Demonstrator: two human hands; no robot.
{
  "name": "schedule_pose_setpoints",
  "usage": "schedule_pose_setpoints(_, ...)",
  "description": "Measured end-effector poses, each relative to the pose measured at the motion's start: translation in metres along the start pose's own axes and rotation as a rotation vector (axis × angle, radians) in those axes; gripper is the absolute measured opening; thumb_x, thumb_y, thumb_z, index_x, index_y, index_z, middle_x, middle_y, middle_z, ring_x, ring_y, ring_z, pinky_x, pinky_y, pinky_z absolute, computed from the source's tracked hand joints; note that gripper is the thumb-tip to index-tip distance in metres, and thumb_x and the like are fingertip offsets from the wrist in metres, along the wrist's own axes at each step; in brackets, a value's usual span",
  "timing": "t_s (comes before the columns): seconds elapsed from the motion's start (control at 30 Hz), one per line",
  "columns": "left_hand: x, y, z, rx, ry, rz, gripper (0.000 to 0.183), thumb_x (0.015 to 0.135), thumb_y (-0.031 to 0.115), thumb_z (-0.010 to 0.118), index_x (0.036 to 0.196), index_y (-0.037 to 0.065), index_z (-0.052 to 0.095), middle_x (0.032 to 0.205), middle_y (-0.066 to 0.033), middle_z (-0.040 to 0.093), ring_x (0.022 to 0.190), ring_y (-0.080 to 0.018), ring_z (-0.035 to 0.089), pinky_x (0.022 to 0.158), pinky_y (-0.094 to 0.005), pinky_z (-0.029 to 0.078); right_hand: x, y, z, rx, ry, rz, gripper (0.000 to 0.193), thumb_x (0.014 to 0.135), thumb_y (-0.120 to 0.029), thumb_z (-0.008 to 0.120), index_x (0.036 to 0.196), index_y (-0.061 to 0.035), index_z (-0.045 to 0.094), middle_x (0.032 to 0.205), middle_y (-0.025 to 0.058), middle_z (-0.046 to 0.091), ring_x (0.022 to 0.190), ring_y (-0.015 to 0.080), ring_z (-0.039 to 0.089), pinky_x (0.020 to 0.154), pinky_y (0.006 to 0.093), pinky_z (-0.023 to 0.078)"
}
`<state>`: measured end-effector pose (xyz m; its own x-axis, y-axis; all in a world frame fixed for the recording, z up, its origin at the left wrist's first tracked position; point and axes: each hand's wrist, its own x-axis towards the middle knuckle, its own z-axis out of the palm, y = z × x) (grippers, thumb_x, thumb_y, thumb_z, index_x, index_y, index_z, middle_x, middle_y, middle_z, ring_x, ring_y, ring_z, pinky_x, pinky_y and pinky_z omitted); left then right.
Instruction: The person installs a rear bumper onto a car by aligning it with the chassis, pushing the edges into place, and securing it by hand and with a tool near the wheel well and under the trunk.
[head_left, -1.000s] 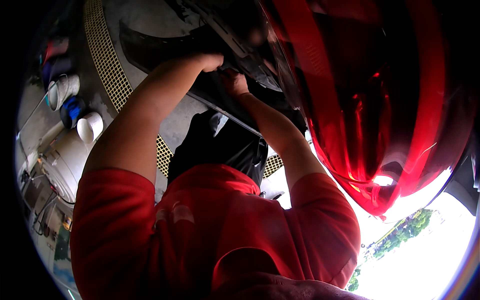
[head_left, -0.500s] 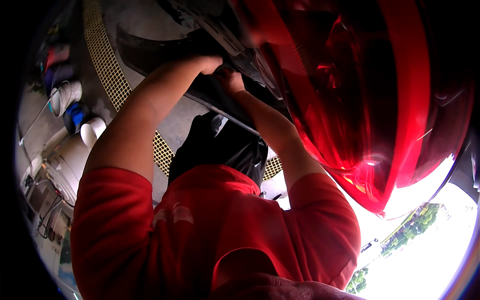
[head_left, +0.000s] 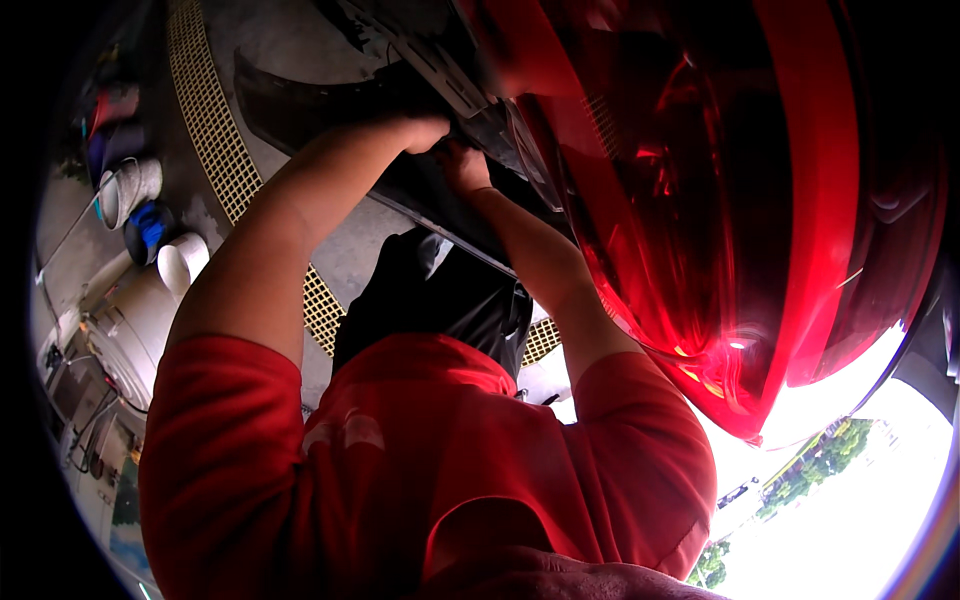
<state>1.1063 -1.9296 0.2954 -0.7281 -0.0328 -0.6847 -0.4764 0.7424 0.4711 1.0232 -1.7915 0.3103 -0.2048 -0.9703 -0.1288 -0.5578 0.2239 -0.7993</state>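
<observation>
Both hands (head_left: 464, 168) curled at the dark panel (head_left: 412, 182), grip hidden

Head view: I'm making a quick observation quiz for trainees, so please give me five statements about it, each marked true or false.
1. The left hand and right hand are close together by a dark panel. True.
2. The red bodywork is at the picture's left. False: the red bodywork is at the right.
3. A strip of yellow grating runs along the floor. True.
4. The red shirt is long-sleeved. False: the red shirt is short-sleeved.
5. A white container is at the picture's left. True.
</observation>
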Motion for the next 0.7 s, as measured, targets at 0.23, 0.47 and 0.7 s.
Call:
schedule_pose_setpoints(0.23,-0.004,-0.015,-0.007,-0.007,0.014,-0.021,0.02,0.072,0.012,0.064,0.091,0.004,0.064,0.096,-0.0168,0.062,0.091,-0.0305,0.059,0.077,-0.0382,0.046,0.002,0.0,0.002,-0.102,-0.044,0.088,0.018,0.078,-0.024,0.06,0.083,-0.0063,0.061,0.078,0.0189,0.062,0.076,0.0365,0.06,0.068,0.0438,0.048)
schedule_pose_setpoints(0.47,-0.005,-0.019,-0.01,-0.001,0.017,-0.027,0.02,0.073,0.012,0.064,0.091,0.004,0.064,0.097,-0.0165,0.062,0.092,-0.0302,0.059,0.078,-0.0382,0.046,0.001,0.007,0.003,-0.086,-0.034,0.062,0.021,0.076,-0.025,0.062,0.085,-0.0069,0.06,0.079,0.0187,0.062,0.077,0.0365,0.061,0.068,0.0443,0.048)
schedule_pose_setpoints(0.7,-0.012,-0.018,-0.008,-0.004,0.008,-0.028,0.02,0.073,0.012,0.063,0.092,0.004,0.064,0.098,-0.0161,0.062,0.093,-0.0299,0.059,0.079,-0.0381,0.046,0.001,-0.001,0.002,-0.093,-0.04,0.065,0.02,0.075,-0.024,0.062,0.086,-0.0077,0.06,0.079,0.0181,0.063,0.076,0.0355,0.061,0.067,0.0438,0.049)
